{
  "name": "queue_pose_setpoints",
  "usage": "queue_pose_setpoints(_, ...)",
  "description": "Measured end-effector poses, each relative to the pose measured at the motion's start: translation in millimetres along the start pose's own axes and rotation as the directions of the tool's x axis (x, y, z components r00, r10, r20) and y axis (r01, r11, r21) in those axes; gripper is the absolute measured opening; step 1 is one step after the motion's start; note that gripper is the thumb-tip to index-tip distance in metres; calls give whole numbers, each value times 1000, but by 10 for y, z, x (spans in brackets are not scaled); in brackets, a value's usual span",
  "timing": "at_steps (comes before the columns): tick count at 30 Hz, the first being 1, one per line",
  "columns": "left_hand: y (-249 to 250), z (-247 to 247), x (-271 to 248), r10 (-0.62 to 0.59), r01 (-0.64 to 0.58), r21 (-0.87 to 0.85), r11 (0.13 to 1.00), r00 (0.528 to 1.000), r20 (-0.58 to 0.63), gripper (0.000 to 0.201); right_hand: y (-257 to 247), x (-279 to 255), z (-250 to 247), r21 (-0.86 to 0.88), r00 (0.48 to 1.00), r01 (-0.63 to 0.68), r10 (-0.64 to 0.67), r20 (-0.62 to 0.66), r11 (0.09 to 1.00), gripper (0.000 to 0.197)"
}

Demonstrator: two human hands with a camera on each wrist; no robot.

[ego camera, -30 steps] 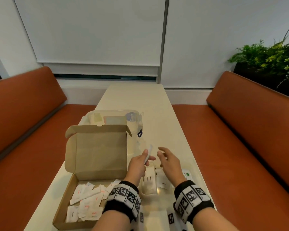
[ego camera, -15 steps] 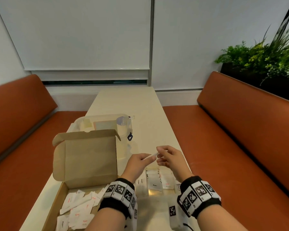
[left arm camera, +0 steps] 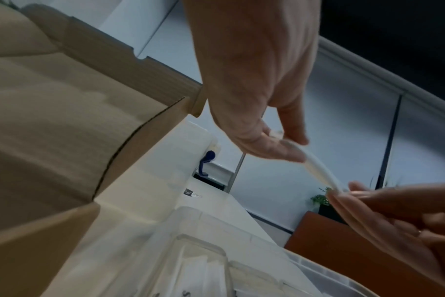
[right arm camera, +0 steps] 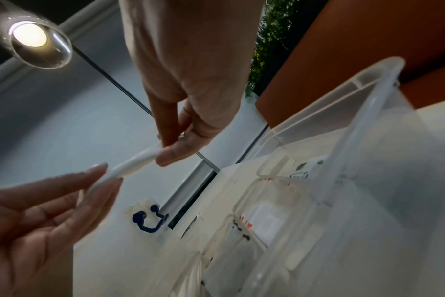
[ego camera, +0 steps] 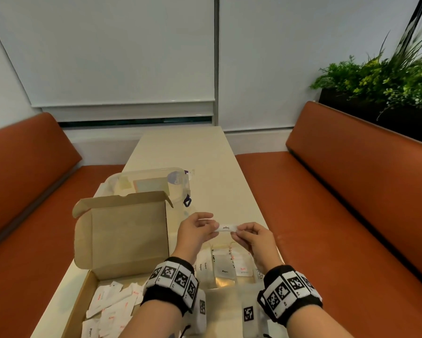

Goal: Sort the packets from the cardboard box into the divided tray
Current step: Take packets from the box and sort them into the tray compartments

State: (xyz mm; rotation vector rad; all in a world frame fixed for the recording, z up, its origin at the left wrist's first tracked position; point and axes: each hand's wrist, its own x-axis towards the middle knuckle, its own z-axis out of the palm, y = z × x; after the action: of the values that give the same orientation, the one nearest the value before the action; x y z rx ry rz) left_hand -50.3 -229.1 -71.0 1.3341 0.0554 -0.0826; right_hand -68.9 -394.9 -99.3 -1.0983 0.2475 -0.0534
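A white sugar stick packet [ego camera: 227,227] lies level in the air between both hands, above the clear divided tray [ego camera: 224,280]. My left hand [ego camera: 215,226] pinches its left end between thumb and fingers, and my right hand [ego camera: 238,231] pinches its right end. In the left wrist view the packet [left arm camera: 318,168] runs from my left hand [left arm camera: 292,146] across to the right hand's fingers [left arm camera: 363,198]. In the right wrist view my right hand [right arm camera: 163,148] grips the packet [right arm camera: 132,162]. The open cardboard box [ego camera: 122,240] at the left holds several loose packets [ego camera: 112,311]. The tray's compartments hold sorted packets [ego camera: 225,264].
A clear plastic container [ego camera: 151,184] stands behind the box lid. The cream table [ego camera: 205,162] runs away towards the window. Orange benches [ego camera: 339,203] line both sides, and a planter [ego camera: 387,89] sits at the far right.
The packet stood upright in my left hand alone. My right hand has closed in and taken its free end, and the packet now lies level between both hands.
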Motion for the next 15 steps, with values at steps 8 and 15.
queue_pose_setpoints(8, 58, 12, 57, 159, -152, 176, 973, 987, -28, 26, 63, -45, 26, -193, 992, -99, 113, 60, 976, 31)
queue_pose_setpoints(15, 23, -27, 46, 156, -151, 231, 961, 988, -7, 18, -72, -66, 158, -522, 976, 145, -33, 217, 840, 21)
